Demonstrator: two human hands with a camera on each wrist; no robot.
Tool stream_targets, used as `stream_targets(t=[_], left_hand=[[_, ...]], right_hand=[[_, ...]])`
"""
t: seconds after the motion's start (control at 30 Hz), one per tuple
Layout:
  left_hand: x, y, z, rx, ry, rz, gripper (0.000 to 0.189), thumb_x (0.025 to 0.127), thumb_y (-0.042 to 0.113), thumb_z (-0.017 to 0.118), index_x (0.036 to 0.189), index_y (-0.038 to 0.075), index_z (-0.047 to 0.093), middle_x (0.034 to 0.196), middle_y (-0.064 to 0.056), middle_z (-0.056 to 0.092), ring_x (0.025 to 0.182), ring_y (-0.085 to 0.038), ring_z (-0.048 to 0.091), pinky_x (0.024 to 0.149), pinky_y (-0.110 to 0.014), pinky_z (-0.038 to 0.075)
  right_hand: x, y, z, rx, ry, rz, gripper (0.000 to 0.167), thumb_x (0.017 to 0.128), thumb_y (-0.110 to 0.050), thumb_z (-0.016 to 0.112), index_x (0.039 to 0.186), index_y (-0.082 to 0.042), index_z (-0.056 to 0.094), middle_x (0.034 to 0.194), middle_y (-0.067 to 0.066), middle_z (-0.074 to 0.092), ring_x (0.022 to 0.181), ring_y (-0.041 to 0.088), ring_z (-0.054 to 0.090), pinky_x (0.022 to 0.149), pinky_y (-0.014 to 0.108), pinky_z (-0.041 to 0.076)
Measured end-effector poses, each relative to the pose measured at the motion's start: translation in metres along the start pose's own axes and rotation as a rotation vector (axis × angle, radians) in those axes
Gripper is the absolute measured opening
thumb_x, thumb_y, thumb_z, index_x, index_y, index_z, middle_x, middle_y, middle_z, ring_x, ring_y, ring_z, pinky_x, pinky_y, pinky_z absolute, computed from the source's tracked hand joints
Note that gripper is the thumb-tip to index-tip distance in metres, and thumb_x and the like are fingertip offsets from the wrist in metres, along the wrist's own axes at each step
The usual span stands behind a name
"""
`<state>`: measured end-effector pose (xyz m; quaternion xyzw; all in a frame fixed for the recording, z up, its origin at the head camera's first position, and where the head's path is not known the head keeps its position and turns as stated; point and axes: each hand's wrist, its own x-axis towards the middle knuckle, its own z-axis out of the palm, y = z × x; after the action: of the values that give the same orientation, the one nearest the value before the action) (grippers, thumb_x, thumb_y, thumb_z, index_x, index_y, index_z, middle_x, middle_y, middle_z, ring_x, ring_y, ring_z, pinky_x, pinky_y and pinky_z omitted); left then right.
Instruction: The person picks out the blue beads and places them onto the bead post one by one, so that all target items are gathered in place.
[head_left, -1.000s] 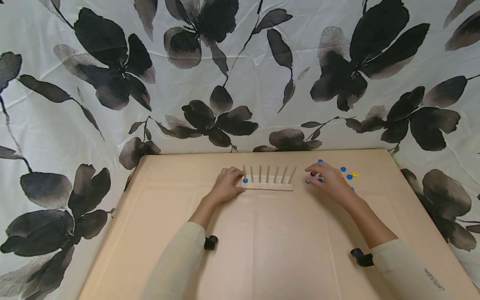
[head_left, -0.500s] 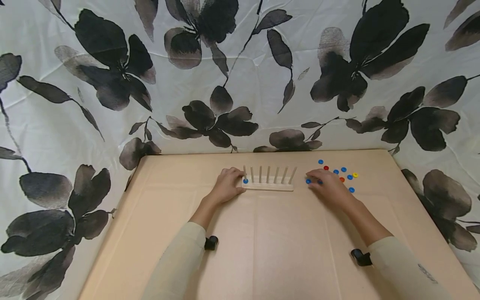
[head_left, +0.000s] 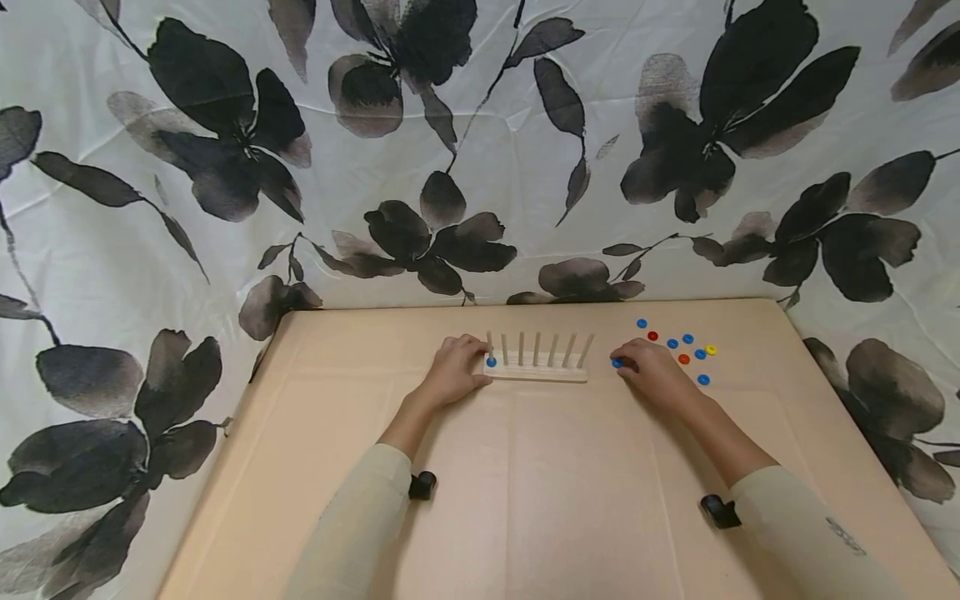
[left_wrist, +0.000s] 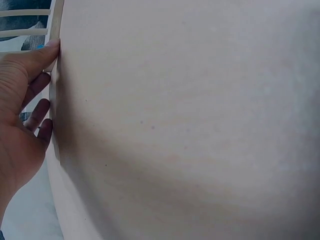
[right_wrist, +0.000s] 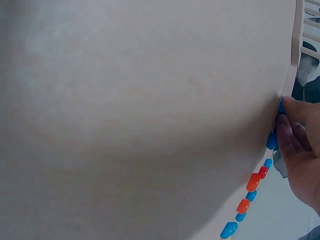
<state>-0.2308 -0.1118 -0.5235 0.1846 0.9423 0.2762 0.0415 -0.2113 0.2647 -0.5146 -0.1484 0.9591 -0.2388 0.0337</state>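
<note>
A pale wooden peg rack with several upright pegs stands near the back of the table, with one blue bead low on its leftmost peg. My left hand grips the left end of the rack between thumb and fingers; the left wrist view also shows the thumb on the rack's edge. To the right of the rack, my right hand is down at the table, pinching a small blue bead between thumb and fingertips. Another blue bead lies beneath its fingers in the right wrist view.
Loose beads lie to the right and behind my right hand: several blue ones, a red, an orange-red and a yellow. Behind the table hangs a floral cloth.
My right hand has come down from above the beads and its fingers have closed on a blue one. Beads behind it have come into view. The left hand and rack stay put.
</note>
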Motion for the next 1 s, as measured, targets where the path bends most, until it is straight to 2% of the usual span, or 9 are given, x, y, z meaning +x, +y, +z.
stream_targets(t=[0.23,0.53,0.77,1.0], left_hand=[[0.001,0.0,0.0,0.001,0.003,0.002,0.052,0.085,0.026,0.086,0.131,0.013,0.068,0.134,-0.005,0.064,0.126,-0.032,0.05,0.11,-0.049,0.041],[0.001,0.001,-0.001,-0.006,-0.004,0.003,0.052,0.086,0.026,0.086,0.132,0.012,0.067,0.135,-0.006,0.063,0.127,-0.033,0.049,0.111,-0.049,0.04],[0.0,-0.001,-0.002,-0.018,-0.013,0.001,0.052,0.086,0.025,0.085,0.133,0.012,0.067,0.136,-0.005,0.063,0.128,-0.032,0.048,0.111,-0.05,0.039],[0.0,-0.001,-0.002,-0.043,-0.018,-0.006,0.052,0.086,0.024,0.085,0.133,0.011,0.066,0.136,-0.005,0.062,0.129,-0.032,0.046,0.11,-0.051,0.038]], right_hand=[[0.0,0.001,0.002,0.011,0.018,0.02,0.018,0.095,-0.001,0.07,0.113,0.0,0.072,0.113,0.018,0.068,0.101,0.031,0.064,0.091,0.048,0.058],[-0.001,0.0,-0.001,0.029,-0.002,0.039,0.016,0.096,-0.004,0.07,0.113,-0.002,0.07,0.106,0.014,0.068,0.093,0.027,0.062,0.089,0.047,0.058],[-0.004,-0.005,-0.007,0.078,-0.012,0.083,0.021,0.099,-0.009,0.069,0.12,-0.004,0.069,0.114,0.015,0.067,0.1,0.029,0.06,0.092,0.047,0.058],[-0.001,-0.011,-0.018,0.081,0.061,0.01,0.021,0.099,-0.01,0.069,0.119,-0.003,0.07,0.108,0.014,0.07,0.094,0.028,0.062,0.086,0.046,0.056]])
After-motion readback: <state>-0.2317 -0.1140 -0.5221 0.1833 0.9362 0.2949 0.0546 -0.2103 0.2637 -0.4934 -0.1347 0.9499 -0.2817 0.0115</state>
